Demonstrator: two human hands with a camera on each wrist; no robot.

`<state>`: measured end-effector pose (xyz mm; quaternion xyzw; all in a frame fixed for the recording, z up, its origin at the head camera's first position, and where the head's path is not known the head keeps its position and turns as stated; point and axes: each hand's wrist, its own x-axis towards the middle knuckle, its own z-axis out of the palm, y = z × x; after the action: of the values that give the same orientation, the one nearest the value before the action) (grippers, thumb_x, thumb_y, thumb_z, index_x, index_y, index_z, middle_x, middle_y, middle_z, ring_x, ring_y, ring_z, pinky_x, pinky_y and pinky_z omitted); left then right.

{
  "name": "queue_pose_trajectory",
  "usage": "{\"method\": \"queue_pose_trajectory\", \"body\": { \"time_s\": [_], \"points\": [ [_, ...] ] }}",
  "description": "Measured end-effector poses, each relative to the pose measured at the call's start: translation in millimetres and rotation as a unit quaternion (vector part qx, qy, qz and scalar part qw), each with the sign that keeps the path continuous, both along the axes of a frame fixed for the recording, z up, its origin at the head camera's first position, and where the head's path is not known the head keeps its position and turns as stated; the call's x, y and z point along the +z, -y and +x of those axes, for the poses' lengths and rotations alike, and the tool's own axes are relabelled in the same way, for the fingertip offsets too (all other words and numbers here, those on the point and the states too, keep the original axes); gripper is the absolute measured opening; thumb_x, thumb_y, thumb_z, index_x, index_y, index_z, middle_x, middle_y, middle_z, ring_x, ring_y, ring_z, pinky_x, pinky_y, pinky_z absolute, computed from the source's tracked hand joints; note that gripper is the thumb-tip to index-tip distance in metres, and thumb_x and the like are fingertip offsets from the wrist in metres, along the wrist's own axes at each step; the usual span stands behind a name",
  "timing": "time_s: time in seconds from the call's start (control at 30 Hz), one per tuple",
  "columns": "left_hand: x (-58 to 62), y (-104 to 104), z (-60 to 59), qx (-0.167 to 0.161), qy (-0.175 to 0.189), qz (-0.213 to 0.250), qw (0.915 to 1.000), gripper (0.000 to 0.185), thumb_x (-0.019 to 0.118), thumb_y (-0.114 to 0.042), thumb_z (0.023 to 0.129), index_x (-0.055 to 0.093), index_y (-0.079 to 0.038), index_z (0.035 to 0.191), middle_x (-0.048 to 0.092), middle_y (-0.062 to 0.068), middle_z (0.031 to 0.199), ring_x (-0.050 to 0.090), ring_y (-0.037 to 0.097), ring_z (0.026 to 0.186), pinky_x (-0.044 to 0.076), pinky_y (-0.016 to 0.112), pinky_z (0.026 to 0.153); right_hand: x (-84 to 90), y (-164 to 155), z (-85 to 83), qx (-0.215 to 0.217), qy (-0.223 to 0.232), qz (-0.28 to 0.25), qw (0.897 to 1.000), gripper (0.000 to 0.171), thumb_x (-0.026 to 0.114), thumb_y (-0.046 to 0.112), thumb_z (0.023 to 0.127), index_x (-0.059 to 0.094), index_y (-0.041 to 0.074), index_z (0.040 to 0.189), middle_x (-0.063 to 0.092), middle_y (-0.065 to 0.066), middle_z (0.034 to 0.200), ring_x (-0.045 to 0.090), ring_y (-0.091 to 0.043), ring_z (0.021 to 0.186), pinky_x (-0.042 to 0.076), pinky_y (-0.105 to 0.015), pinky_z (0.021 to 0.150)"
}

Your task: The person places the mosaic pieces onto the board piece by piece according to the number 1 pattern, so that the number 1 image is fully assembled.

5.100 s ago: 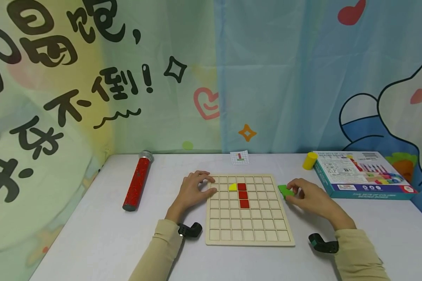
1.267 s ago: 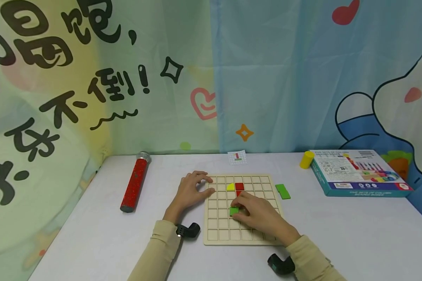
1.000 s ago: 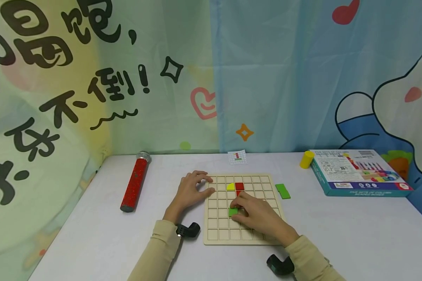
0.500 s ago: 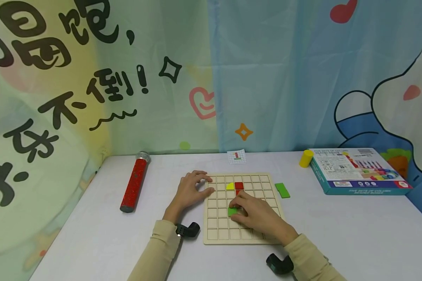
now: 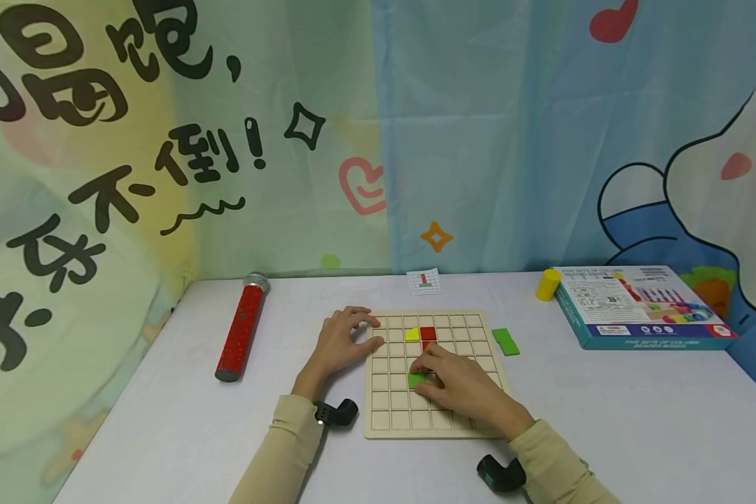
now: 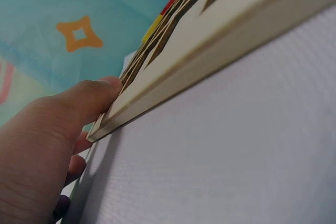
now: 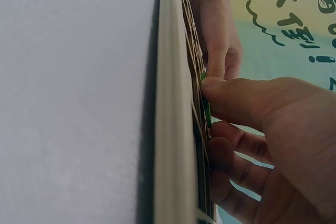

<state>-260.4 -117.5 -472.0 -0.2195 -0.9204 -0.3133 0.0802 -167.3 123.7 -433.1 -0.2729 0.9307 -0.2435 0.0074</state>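
Two hands on grid board, right hand pinching half-hidden green piece, left hand relaxed, steadying edge.

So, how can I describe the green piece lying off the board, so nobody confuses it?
Find the wooden grid board in the middle of the table. Just past its right edge, near the far corner, a flat green bar lies alone on the table. The other green piece sits on the board under the right hand.

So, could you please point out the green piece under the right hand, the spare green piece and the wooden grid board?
green piece (image 5: pixel 416 379), head view, its exposed left end.
spare green piece (image 5: pixel 506 341), head view, its middle.
wooden grid board (image 5: pixel 390 421), head view, bare lower-left squares.
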Motion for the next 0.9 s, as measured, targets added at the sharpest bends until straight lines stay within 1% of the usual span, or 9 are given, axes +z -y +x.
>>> {"method": "queue_pose_trajectory", "body": {
  "time_s": [0.2, 0.33, 0.43, 0.6, 0.73, 0.9],
  "points": [
    [0.3, 0, 0.0, 0.003, -0.001, 0.001, 1.0, 0.03, 0.069, -0.043, 0.081, 0.067, -0.027, 0.106, 0.058, 0.002, 0.129, 0.056, 0.021, 0.101, 0.036, 0.041, 0.088, 0.9, 0, -1.0, -0.006, 0.005, -0.002, 1.0, 0.022, 0.069, 0.029, 0.086, 0.065, 0.02, 0.105, 0.053, 0.008, 0.093, 0.045, -0.002, 0.067, 0.039, -0.019, 0.061],
    [0.0, 0, -0.6, 0.001, -0.002, -0.004, 1.0, 0.03, 0.069, -0.043, 0.081, 0.067, -0.027, 0.106, 0.058, 0.002, 0.129, 0.056, 0.021, 0.1, 0.036, 0.041, 0.087, 2.3, -2, -1.6, -0.009, 0.003, -0.008, 1.0, 0.02, 0.067, 0.028, 0.086, 0.065, 0.019, 0.104, 0.056, 0.01, 0.094, 0.049, -0.001, 0.073, 0.043, -0.021, 0.067],
    [0.0, 0, -0.6, 0.0, -0.001, -0.004, 1.0, 0.031, 0.07, -0.043, 0.081, 0.067, -0.026, 0.106, 0.058, 0.003, 0.129, 0.056, 0.022, 0.1, 0.036, 0.041, 0.087, 3.3, -5, -2.7, -0.012, -0.003, -0.013, 1.0, 0.017, 0.066, 0.026, 0.087, 0.064, 0.019, 0.103, 0.057, 0.013, 0.09, 0.051, -0.001, 0.077, 0.045, -0.022, 0.07],
    [-1.5, 0, -0.8, -0.002, -0.008, 0.0, 1.0, 0.03, 0.07, -0.042, 0.081, 0.068, -0.026, 0.106, 0.058, 0.003, 0.128, 0.056, 0.021, 0.099, 0.036, 0.041, 0.086, 3.0, -16, -7.1, -0.017, -0.009, -0.022, 1.0, 0.016, 0.064, 0.024, 0.089, 0.062, 0.019, 0.104, 0.054, 0.015, 0.084, 0.048, -0.002, 0.071, 0.042, -0.02, 0.064],
    [-3.0, 0, -1.4, -0.002, -0.011, -0.002, 0.9999, 0.03, 0.07, -0.043, 0.081, 0.067, -0.026, 0.106, 0.058, 0.002, 0.128, 0.056, 0.021, 0.099, 0.036, 0.041, 0.086, 3.4, -26, -11.0, -0.028, 0.005, -0.034, 0.999, 0.017, 0.063, 0.025, 0.09, 0.062, 0.019, 0.106, 0.055, 0.014, 0.085, 0.047, -0.002, 0.069, 0.041, -0.019, 0.062],
    [-2.6, 0, -0.8, -0.002, -0.009, -0.001, 1.0, 0.031, 0.07, -0.042, 0.081, 0.068, -0.025, 0.106, 0.058, 0.002, 0.128, 0.055, 0.021, 0.1, 0.036, 0.041, 0.086, 4.0, -42, -17.3, -0.036, 0.024, -0.05, 0.998, 0.018, 0.061, 0.023, 0.092, 0.062, 0.016, 0.108, 0.057, 0.01, 0.088, 0.047, -0.005, 0.069, 0.042, -0.021, 0.061]
  ]
}}
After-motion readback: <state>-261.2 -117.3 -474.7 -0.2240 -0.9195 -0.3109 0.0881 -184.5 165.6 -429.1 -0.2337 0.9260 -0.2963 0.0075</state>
